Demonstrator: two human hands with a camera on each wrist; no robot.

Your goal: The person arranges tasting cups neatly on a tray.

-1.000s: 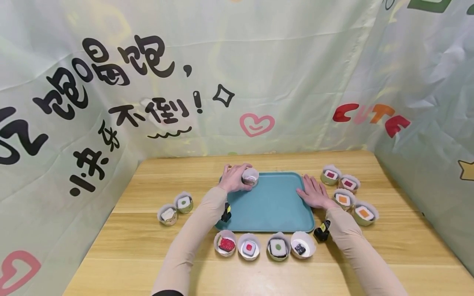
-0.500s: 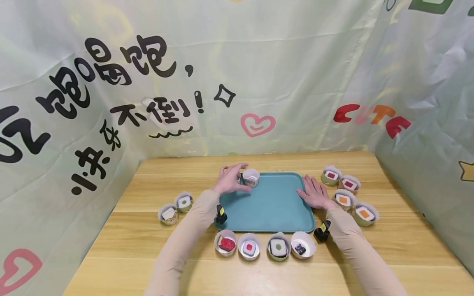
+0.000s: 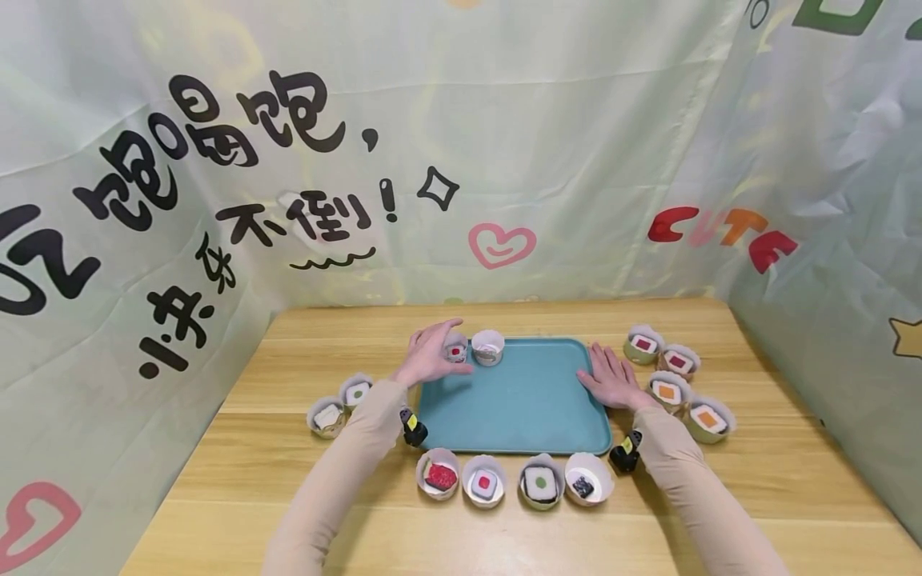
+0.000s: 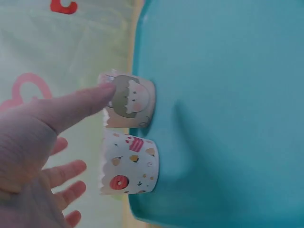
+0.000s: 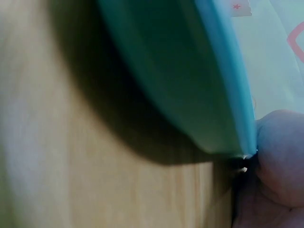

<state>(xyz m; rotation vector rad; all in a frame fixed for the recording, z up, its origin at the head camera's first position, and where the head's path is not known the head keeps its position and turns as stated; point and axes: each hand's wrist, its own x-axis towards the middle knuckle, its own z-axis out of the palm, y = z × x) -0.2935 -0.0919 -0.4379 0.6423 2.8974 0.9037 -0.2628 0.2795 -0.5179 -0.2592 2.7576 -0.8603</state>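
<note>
Two paper cups stand side by side at the back left of the blue tray (image 3: 515,400). The left cup (image 3: 456,350) holds a white piece with a red centre; my left hand (image 3: 426,358) is spread right beside it, thumb and fingers apart, gripping nothing. Its neighbour, a pale cup (image 3: 487,349), bears a cartoon face in the left wrist view; there my thumb overlaps this face cup (image 4: 135,102), and a food-print cup (image 4: 135,164) sits below it. At the tray's right edge rests my right hand (image 3: 611,378), its fingers extended.
In front of the tray is a row of cups with a red-topped piece (image 3: 439,476), a red-dot piece (image 3: 485,482), a green-dot piece (image 3: 541,482) and a dark piece (image 3: 585,484). Cups with orange pieces (image 3: 666,392) and others stand right; two cups (image 3: 327,416) stand left.
My left hand has let go of the pale cup at the back of the tray and drawn away to the left, uncovering the cup beside it. My right hand stays put.
</note>
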